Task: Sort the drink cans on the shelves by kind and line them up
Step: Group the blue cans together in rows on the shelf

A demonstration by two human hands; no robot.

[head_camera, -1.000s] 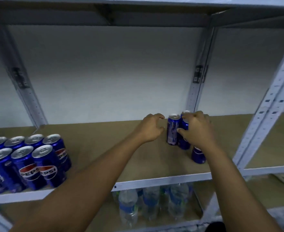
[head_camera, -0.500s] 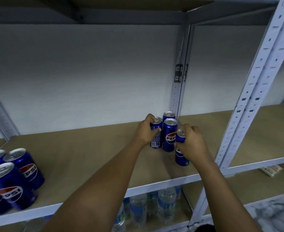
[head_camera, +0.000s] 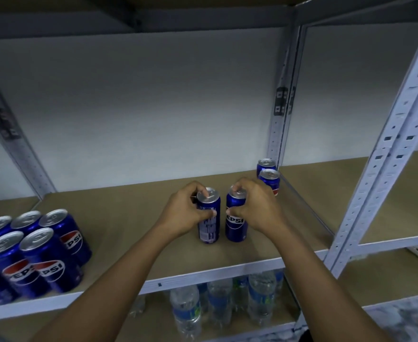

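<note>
At frame centre, the left hand [head_camera: 184, 213] grips an upright slim can [head_camera: 209, 223], fingers curled over its rim. Just right, the right hand [head_camera: 255, 208] grips a second can [head_camera: 236, 224] likewise. Both stand on the shelf [head_camera: 129, 233]. Two back cans [head_camera: 268, 177] stand right of centre by the post. A can group [head_camera: 32, 253] occupies the lower left.
</note>
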